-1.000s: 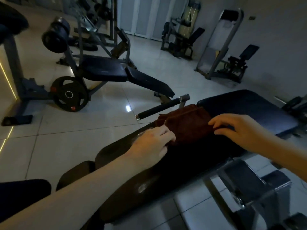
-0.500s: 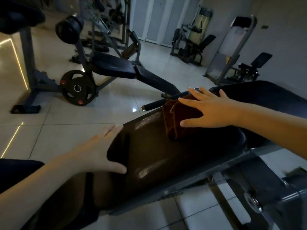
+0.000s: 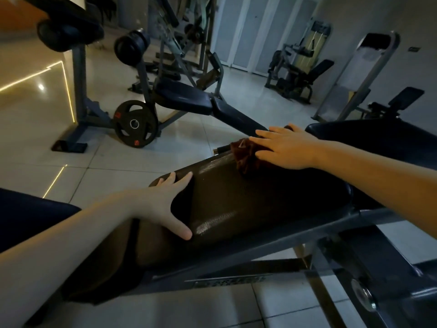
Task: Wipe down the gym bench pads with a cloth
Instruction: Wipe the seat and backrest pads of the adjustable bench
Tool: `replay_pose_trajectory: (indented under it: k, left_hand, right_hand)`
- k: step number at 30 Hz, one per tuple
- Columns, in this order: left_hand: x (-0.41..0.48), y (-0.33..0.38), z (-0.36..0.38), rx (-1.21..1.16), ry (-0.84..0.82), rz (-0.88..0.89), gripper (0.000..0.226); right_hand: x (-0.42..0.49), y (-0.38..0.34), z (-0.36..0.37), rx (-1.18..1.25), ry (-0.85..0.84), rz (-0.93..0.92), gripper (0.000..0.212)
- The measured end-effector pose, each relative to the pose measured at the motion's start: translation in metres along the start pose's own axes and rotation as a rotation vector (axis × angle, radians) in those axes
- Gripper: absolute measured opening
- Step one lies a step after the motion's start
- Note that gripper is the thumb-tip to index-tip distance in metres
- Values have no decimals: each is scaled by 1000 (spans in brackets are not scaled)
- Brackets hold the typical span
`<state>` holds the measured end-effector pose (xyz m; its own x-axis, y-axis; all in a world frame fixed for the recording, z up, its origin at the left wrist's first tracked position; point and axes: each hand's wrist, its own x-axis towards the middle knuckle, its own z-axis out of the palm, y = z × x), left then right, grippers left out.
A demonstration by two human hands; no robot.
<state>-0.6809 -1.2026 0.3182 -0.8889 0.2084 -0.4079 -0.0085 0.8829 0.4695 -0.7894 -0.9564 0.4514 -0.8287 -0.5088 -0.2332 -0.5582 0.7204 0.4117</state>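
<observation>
Right hand [image 3: 286, 150] lies flat, palm down, fingers straight and slightly spread, pressing on the dark red-brown cloth [image 3: 243, 159]; no fingers curl round it; cloth is bunched under the palm and fingers, its crumpled edge sticking out past the fingertips toward the left hand; cloth sits on the far upper edge of the bench pad [image 3: 248, 204], dark with a dull sheen.

Left hand [image 3: 163, 202] is wide open, thumb splayed far from the fingers; it rests against the end of the same pad, fingers reaching over the far edge, thumb lying along the near side; it holds nothing.

The two hands are well apart, with bare pad surface between them; a second dark pad [image 3: 378, 138] lies under and beyond the right forearm; a black grip handle [image 3: 222, 149] pokes out just beyond the right fingertips, beside the cloth; grey metal frame [image 3: 260, 254] runs below the pad, nearer than both hands.

Pale tiled floor [image 3: 113, 169] beyond the left hand; further past it a black weight plate [image 3: 135, 124] stands on edge beside another bench [image 3: 189, 98]; more machines [image 3: 298, 74] far beyond the right hand; lighting dim.
</observation>
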Motion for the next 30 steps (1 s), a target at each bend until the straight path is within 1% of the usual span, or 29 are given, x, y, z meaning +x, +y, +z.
replay_pose_trajectory:
  k: [3, 5, 8, 12, 13, 15, 17, 20, 26, 30]
  left_hand:
    - [-6, 13, -6, 30, 1, -12, 135]
    - [-10, 25, -12, 14, 11, 14, 134]
    - [-15, 52, -17, 4, 54, 94, 134]
    - [-13, 90, -4, 63, 36, 226, 130]
    - [-12, 94, 1, 68, 41, 228, 130]
    - [-10, 95, 6, 70, 65, 221, 129]
    - [-8, 94, 6, 74, 75, 222, 129]
    - [-6, 96, 4, 88, 64, 216, 128]
    - [-10, 96, 2, 80, 63, 217, 128]
    - [-11, 95, 2, 112, 69, 206, 130]
  right_hand:
    - [-14, -2, -1, 37, 9, -52, 53]
    - [-27, 0, 1, 59, 15, -84, 52]
    - [-57, 4, 4, 82, -6, -127, 51]
    - [-104, 13, 13, 76, -54, -141, 48]
    - [-113, 13, 16, 70, -73, -139, 50]
    - [-119, 13, 22, 65, -87, -151, 59]
    - [-114, 12, 22, 55, -65, -146, 60]
    - [-95, 7, 15, 19, -37, -93, 50]
    - [-19, 7, 5, -32, 48, -41, 54]
    - [32, 3, -1, -83, 73, 34, 56]
